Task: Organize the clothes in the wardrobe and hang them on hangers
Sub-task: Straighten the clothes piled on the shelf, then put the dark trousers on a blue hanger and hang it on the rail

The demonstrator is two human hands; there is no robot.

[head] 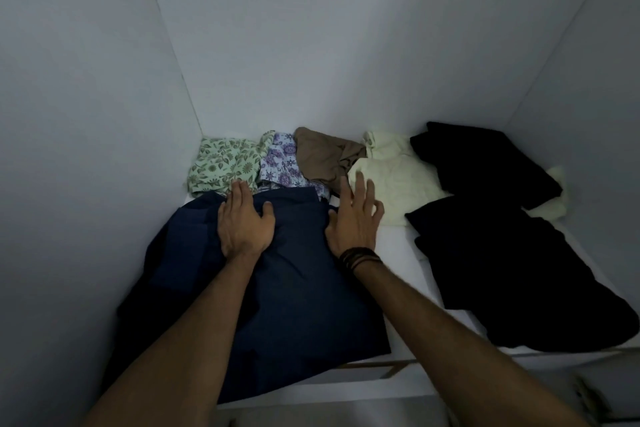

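Observation:
A dark blue garment (294, 295) lies spread over the left part of the white wardrobe shelf (394, 246). My left hand (244, 222) rests flat on its far edge, fingers together, thumb out. My right hand (355, 215) lies with spread fingers at the garment's right far corner, reaching toward a pale cream garment (394, 180). Along the back lie a green leaf-print cloth (221, 163), a lilac floral cloth (282, 163) and a brown garment (322, 156). Black clothes (502, 253) cover the right side. No hanger is in view.
White wardrobe walls close in the shelf at the left, back and right. The shelf's front edge (381, 388) runs below my forearms. A dark band sits on my right wrist (358, 256).

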